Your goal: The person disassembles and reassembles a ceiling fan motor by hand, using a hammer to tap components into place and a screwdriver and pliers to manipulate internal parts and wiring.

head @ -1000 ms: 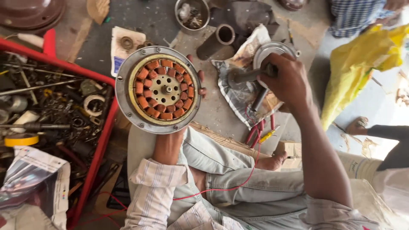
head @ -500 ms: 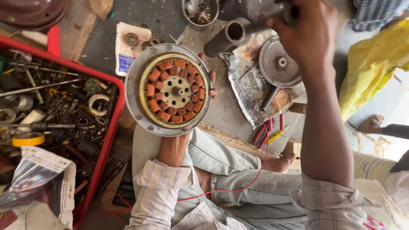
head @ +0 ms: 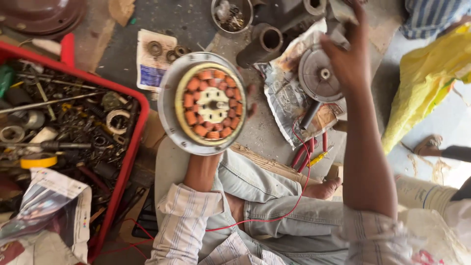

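My left hand (head: 251, 104) holds up a round fan motor (head: 208, 103) from behind. The motor has a grey metal housing and a ring of orange copper coils, and only my fingertips show at its right edge. My right hand (head: 349, 59) is raised at the top of the view, closed on a grey metal tool (head: 343, 11) that is partly cut off. Just below that hand, a round grey cover plate (head: 318, 76) lies on a crumpled silver wrapper (head: 284, 98).
At the left, a red tray (head: 131, 147) holds several tools, bolts and a yellow tape roll (head: 38, 160). A dark pipe (head: 267, 41), a metal bowl (head: 231, 14), red-handled pliers (head: 309, 149), a red wire (head: 294, 196) and a yellow bag (head: 427, 83) lie around my folded legs.
My right hand has lifted off the cover plate to the top of the view, taking the metal tool with it. The motor has stayed in my left hand, tilted slightly.
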